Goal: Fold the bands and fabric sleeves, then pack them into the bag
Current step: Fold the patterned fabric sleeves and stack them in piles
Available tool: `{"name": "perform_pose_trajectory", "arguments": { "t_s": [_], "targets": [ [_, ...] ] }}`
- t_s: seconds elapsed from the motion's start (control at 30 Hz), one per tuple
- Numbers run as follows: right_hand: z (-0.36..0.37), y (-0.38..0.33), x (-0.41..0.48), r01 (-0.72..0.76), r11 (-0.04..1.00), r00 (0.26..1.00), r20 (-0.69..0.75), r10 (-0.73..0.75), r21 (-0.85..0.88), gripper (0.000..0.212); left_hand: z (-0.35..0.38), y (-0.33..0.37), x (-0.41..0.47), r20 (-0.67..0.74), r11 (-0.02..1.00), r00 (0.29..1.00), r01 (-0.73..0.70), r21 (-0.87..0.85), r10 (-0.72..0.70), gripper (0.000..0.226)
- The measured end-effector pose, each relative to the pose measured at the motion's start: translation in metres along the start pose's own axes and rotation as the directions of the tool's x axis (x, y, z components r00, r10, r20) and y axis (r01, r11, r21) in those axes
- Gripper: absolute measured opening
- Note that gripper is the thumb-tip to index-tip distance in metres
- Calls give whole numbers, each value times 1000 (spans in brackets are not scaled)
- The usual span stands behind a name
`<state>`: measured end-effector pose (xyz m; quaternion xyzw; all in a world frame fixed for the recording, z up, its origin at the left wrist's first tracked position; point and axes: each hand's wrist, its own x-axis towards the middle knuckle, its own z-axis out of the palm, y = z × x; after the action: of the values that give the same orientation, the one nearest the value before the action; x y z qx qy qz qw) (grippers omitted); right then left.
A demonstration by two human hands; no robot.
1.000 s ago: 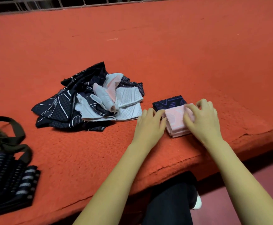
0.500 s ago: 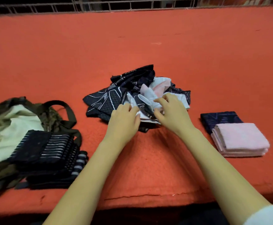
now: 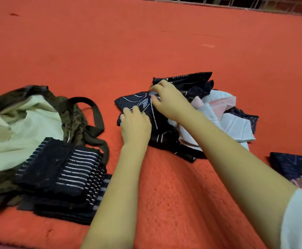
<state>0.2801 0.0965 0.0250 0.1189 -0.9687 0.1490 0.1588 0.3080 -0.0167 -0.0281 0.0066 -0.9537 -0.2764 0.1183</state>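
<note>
Two hands were on one dark sleeve [image 3: 128, 103] at the 9 o'clock side of the pile [image 3: 227, 121]. The right hand [image 3: 170, 103] pinched its top layer between thumb and fingers. The left hand [image 3: 135, 124] lay on its near edge with curled fingers, but whether it truly grasped I could not tell. The step seemed to be taking the next piece to fold. Next it must come free of the pile without dragging others. The bag [image 3: 20, 123] lay open at 9 o'clock, a folded stack [image 3: 65, 173] at 7.
</note>
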Motion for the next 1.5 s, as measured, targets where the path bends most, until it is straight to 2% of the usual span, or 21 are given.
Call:
{"name": "perform_pose_trajectory", "arguments": {
  "t_s": [0.1,0.2,0.27,0.37,0.43,0.5,0.57,0.63,0.7,0.73,0.77,0.87,0.93,1.07,1.17,1.23,1.3,1.37,1.4,1.43,1.5],
  "targets": [
    [21,3,26,-78,993,992,94,87,-93,36,11,-6,12,31,991,994,104,-84,-102,38],
    [39,7,37,-197,940,969,91,230,-277,44,18,-10,21,52,976,982,188,-105,-184,49],
    [46,9,38,-252,909,951,86,296,-332,49,19,-12,24,53,969,979,205,-136,-199,55],
    [45,12,36,-219,915,969,34,244,-337,48,19,-12,23,26,940,982,188,-284,-189,54],
    [38,11,30,-147,935,989,-34,144,-322,43,16,-8,16,-69,948,985,133,-289,-159,47],
    [30,8,22,-107,956,993,-70,91,-273,38,11,-4,8,-162,939,983,30,-342,-91,37],
    [19,4,9,-132,983,989,-76,124,-127,33,6,-1,3,-144,853,984,18,-521,-109,33],
    [6,-3,-8,-211,974,974,-69,216,78,32,-2,0,-2,22,709,979,163,-687,-204,33],
    [-7,-7,-33,-260,938,960,-44,277,227,34,-8,-1,-11,217,517,951,302,-801,-220,35],
    [-13,-8,-49,-271,915,957,-15,288,299,36,-12,-2,-19,269,482,944,329,-812,-191,37],
    [-18,-11,-65,-270,893,959,17,283,361,38,-17,-3,-28,286,504,947,322,-802,-150,40],
    [-25,-17,-116,-252,843,964,44,263,476,43,-24,-6,-60,239,625,971,192,-756,-9,49],
    [-27,-24,-148,-196,831,966,-43,254,521,44,-27,-7,-83,145,687,984,35,-726,102,47],
    [-22,-34,-196,-97,839,952,-197,235,536,47,-36,-13,-114,-34,691,951,-249,-679,308,46],
    [-5,-31,-220,-232,835,939,-108,326,499,50,-30,-26,-123,50,777,930,-273,-568,364,48],
    [9,-28,-233,-354,842,922,-1,388,408,50,-19,-37,-130,197,884,914,-258,-391,354,53],
    [20,-29,-244,-371,847,915,-6,404,381,44,-14,-44,-138,235,934,912,-288,-211,335,51],
    [24,-32,-252,-322,891,928,-81,365,321,37,-18,-47,-145,141,911,902,-392,-126,408,41],
    [24,-33,-255,-302,911,932,-113,344,280,35,-23,-48,-148,92,875,874,-463,-141,478,33],
    [24,-33,-257,-285,925,936,-137,325,250,34,-27,-51,-151,84,828,831,-530,-185,550,27],
    [20,-33,-259,-259,935,948,-122,294,243,26,-32,-58,-157,176,734,720,-611,-297,671,27]
  ]
}}
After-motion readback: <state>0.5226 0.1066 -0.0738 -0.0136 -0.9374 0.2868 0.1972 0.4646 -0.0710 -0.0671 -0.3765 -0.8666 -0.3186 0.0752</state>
